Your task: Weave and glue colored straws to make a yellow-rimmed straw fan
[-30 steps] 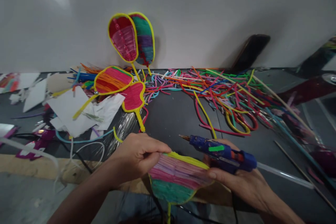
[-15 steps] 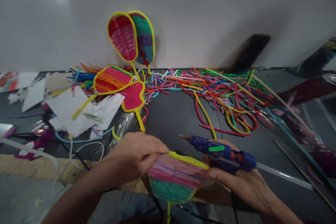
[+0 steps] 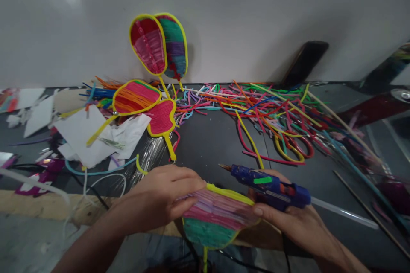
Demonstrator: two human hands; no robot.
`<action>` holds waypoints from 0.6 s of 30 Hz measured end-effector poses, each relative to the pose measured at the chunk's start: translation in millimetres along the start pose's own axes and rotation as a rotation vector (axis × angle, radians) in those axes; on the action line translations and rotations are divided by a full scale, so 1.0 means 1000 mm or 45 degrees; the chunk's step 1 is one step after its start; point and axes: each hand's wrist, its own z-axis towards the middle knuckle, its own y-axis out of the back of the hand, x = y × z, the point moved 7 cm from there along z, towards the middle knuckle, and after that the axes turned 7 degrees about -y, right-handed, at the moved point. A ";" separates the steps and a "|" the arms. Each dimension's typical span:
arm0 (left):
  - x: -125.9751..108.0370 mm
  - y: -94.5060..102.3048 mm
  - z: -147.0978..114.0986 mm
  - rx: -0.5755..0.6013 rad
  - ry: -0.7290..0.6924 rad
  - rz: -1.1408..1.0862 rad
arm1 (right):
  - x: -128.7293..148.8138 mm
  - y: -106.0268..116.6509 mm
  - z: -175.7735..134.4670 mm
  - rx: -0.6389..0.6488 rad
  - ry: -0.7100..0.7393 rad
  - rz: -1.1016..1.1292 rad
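Between my hands, near the table's front edge, is a fan-shaped pipe-cleaner piece (image 3: pixel 218 217) with a yellow rim, purple, pink and teal bands and a yellow stem pointing down. My left hand (image 3: pixel 166 192) grips its upper left edge, thumb on the front and fingers over the rim. My right hand (image 3: pixel 282 209) holds a blue hot glue gun (image 3: pixel 269 185), and its thumb rests on the piece's right edge. The gun's nozzle points left above the yellow rim, apart from it. A clear glue stick (image 3: pixel 346 212) sticks out of the gun's rear.
Similar yellow-rimmed fans (image 3: pixel 149 45) lean on the pale wall, and others (image 3: pixel 162 117) lie on the table. A tangle of coloured pipe cleaners (image 3: pixel 256 106) spreads along the back, with red-handled scissors (image 3: pixel 307 149). A phone (image 3: pixel 306 62) leans on the wall; paper scraps (image 3: pixel 86 136) lie left.
My left thumb and fingers have shifted slightly on the fan's upper left edge. The glue gun and the fan are almost where they were.
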 end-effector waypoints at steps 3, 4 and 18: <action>0.001 -0.001 -0.003 -0.047 -0.027 -0.018 | -0.002 -0.001 0.000 0.013 0.023 0.001; 0.001 -0.001 -0.004 -0.057 -0.035 -0.028 | -0.003 -0.002 0.000 0.022 0.049 0.010; 0.011 -0.011 -0.005 0.056 -0.033 -0.118 | 0.005 0.019 0.019 0.403 0.250 -0.144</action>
